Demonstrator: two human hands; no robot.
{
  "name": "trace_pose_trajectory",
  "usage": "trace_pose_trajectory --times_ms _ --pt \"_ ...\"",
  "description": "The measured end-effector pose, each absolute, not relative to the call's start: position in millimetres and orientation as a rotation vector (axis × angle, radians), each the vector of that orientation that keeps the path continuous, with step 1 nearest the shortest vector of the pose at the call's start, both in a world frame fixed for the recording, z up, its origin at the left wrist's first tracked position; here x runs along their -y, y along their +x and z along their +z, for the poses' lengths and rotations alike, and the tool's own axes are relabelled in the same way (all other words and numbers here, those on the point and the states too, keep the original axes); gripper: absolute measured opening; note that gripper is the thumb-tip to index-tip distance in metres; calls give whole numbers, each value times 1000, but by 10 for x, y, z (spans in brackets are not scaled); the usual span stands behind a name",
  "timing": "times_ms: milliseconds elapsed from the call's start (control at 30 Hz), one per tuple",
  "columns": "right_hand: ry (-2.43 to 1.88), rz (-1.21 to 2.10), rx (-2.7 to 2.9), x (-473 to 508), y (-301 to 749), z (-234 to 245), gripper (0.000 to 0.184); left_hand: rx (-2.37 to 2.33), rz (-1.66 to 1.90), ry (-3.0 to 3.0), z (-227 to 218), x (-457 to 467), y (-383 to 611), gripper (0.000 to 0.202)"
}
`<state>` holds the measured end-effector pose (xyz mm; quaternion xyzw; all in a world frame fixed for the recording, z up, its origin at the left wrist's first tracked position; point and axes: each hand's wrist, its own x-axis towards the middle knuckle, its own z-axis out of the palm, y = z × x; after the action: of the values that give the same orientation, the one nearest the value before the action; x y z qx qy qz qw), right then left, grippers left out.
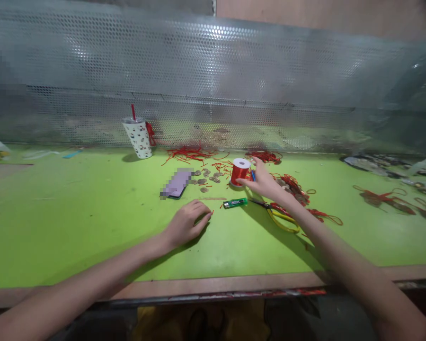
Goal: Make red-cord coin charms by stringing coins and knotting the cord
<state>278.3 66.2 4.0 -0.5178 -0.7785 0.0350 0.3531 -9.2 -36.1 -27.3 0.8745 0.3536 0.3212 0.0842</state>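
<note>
My right hand [264, 183] reaches over the bench to a spool of red thread [239, 173], which stands upright. Its thumb lies across the lower front of the spool, while the fingers stay apart from the thumb at the right side. My left hand [187, 222] rests on the green surface with fingers curled and thumb and fingertips together. A tiny red bit shows at those tips; whether it is held is unclear. Between the hands lies a green lighter [235, 203]. Yellow-handled scissors [283, 220] lie under my right forearm.
Coins [208, 176] and a purple phone [179, 183] lie left of the spool. Behind are red cord scraps [191, 152] and a patterned cup [138, 138] with a straw. Knotted red cords [385, 198] lie at right. A perforated metal screen [184, 71] closes off the back.
</note>
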Motion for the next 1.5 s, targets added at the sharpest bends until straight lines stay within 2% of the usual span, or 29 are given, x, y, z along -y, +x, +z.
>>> trace_pose_trajectory --times_ms 33,100,233,300,400,467,600,700,767,833,933,1067,1200,1300,1500 --pt "-1356 91 2017 -764 2685 47 85 -1047 961 2606 -267 342 -62 23" --pt "-1426 114 1991 -963 2537 59 81 -1037 966 2587 -254 303 -10 21" --pt "-1452 71 1937 -1152 2410 144 55 -1110 1039 2362 -184 209 46 17" --pt "-1323 22 1908 -1073 2384 231 52 -1178 1084 2127 -116 148 61 29" --pt "-1122 -9 1973 -758 2317 379 56 -1230 1077 1736 -9 52 102 63" --pt "-1087 -31 2022 -494 2242 462 59 -1139 1012 1526 40 14 151 72" --pt "-1031 -117 2004 -121 2115 591 59 -807 858 1279 90 68 242 57" --pt "-1020 -89 1957 -90 2153 684 55 -794 912 1244 116 163 162 45" --pt "-1008 86 1980 -162 2250 725 48 -837 988 1298 122 204 2 43" --pt "-1007 406 2047 -269 2363 726 43 -920 1054 1365 110 239 -201 42" --pt "-1022 637 1911 -436 2469 659 47 -1018 994 1510 79 380 -439 39" --pt "-1140 496 1665 -592 2444 539 48 -1036 818 1865 89 796 -469 35" --pt "-1319 340 1577 -676 2424 435 47 -1033 847 2283 53 1132 -439 31" --pt "-1398 356 1620 -726 2502 368 40 -1054 933 2506 -63 1185 -563 27" --pt "-1363 519 1743 -822 2598 289 44 -1311 1169 2510 -229 1203 -836 20"
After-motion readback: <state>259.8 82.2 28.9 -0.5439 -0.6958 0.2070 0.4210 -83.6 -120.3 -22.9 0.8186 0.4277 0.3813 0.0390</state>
